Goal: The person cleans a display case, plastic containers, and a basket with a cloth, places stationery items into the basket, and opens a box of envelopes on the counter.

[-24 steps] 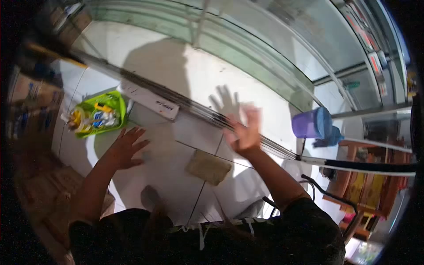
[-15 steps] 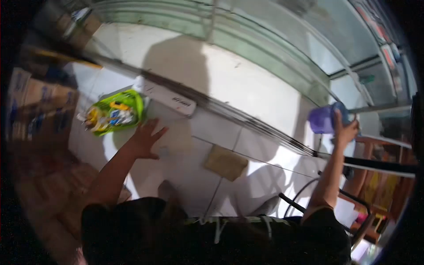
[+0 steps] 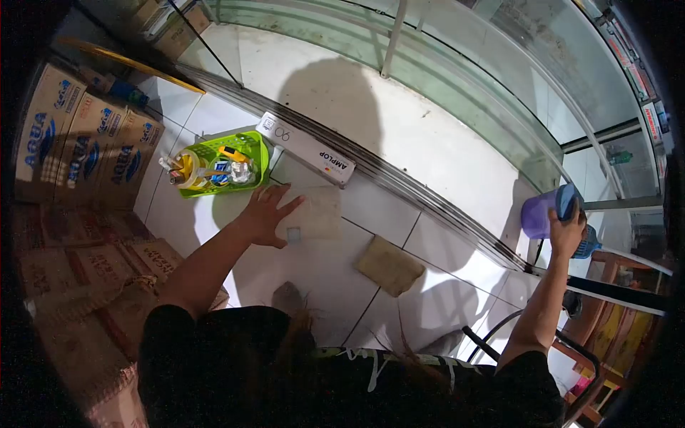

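Note:
My left hand (image 3: pixel 270 217) has its fingers spread, palm down, with nothing in it. Close by it, a pale, thin sheet (image 3: pixel 317 212) lies on the tiles, and a green basket (image 3: pixel 262 153) of small items stands just beyond the fingertips. Out at the far right, my right hand (image 3: pixel 566 234) has its fingers around the blue-grey end of a purple container (image 3: pixel 538 216). The container leans on its side near the glass; whether the blue-grey part is a lid or its opening I cannot tell. A blue slotted item (image 3: pixel 588 244) shows behind that hand.
A long white box (image 3: pixel 307 152) lies along the metal door track (image 3: pixel 421 192). A tan folded cloth (image 3: pixel 390 265) rests on the floor. Cardboard cartons (image 3: pixel 89 143) are stacked at left, with more brown boxes (image 3: pixel 93 257) below. Black tubular bars (image 3: pixel 481 344) stand at lower right.
The whole view has shifted and sharpened, as from a head movement. My left hand stays spread near the basket, and my right hand keeps its grip on the purple container.

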{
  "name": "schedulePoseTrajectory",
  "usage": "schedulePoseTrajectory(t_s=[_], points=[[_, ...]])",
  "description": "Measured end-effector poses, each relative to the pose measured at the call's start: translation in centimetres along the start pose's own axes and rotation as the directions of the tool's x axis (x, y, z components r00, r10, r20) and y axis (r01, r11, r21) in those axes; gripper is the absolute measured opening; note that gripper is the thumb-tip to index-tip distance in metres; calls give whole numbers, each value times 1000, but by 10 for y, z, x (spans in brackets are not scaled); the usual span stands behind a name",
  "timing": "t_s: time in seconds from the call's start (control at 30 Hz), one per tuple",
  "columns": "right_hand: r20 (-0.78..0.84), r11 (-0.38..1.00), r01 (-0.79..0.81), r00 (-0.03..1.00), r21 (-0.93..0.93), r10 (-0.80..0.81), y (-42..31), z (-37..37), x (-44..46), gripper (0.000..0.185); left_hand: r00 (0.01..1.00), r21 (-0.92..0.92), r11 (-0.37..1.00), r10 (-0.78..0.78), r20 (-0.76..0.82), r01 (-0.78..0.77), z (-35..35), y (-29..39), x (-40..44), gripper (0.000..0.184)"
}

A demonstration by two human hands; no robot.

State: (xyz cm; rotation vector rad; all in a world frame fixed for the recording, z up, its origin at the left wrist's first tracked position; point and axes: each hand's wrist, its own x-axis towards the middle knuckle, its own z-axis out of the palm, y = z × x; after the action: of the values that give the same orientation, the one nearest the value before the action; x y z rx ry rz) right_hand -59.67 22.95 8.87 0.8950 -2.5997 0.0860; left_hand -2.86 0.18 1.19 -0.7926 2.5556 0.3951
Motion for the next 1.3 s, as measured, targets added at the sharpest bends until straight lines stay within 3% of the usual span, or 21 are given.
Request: schedulePoseTrajectory(t_s=[0.03,0.13,0.17,0.23,0.3,0.37,0.43,0.5,0.6,0.67,0.83,0.93,1.0,1.07,1.1,1.2,1.23,1.3], points=[[-4,1000,4,1000,3,-4,-8,-6,-1,74,1000,6,1000,-18,17,18,-1,1,-2,107],[-102,950,298,952,89,-289,-43,-42,-11,70,997,23,998,-51,64,50,-1,1,-9,107],[-98,951,295,953,90,-286,-58,-56,-15,70,997,10,999,-54,48,53,1,0,-11,108],[-157,764,455,887,458,-434,-93,-84,-25,69,998,-18,998,-59,12,59,2,-3,-12,109],[-224,500,606,746,618,-627,-123,-95,-44,70,997,-10,998,-69,30,69,5,-2,-13,109],[-196,239,602,566,762,-801,-155,-87,-69,73,994,14,995,-95,52,94,5,-4,-13,110],[-164,132,664,364,736,-917,-189,-83,-100,77,993,20,995,-98,59,97,11,-7,-11,110],[-167,69,687,272,724,-948,-211,-47,-130,81,991,34,994,-102,85,100,16,-9,-8,112],[-117,109,663,287,741,-951,-244,-15,-160,82,990,35,994,-109,93,106,16,-9,-6,112],[-185,92,691,317,717,-930,-255,1,-176,86,988,47,994,-104,118,100,16,-9,-4,112],[-201,75,669,326,740,-924,-257,-8,-177,81,991,47,996,-82,110,77,16,-14,-8,113],[-353,13,561,539,828,-765,-221,13,-188,72,989,34,996,-86,121,82,14,-9,-5,113],[84,402,379,633,834,-770,-184,30,-215,70,988,19,994,-110,111,108,17,-10,-8,113],[367,613,275,599,740,-712,-160,51,-235,60,988,17,994,-113,105,112,10,-5,-4,113],[364,615,271,608,740,-706,-157,54,-238,60,983,-19,993,-116,143,120,1,-2,-3,112],[554,726,205,522,656,-648,-158,59,-251,54,964,-62,989,-117,239,135,-11,-1,-6,108],[554,730,189,535,657,-638,-161,66,-255,54,975,-65,992,-93,204,108,-11,-4,-2,104],[635,781,265,464,566,-618,-169,87,-267,51,990,-78,996,-31,139,42,-11,-5,9,95]])
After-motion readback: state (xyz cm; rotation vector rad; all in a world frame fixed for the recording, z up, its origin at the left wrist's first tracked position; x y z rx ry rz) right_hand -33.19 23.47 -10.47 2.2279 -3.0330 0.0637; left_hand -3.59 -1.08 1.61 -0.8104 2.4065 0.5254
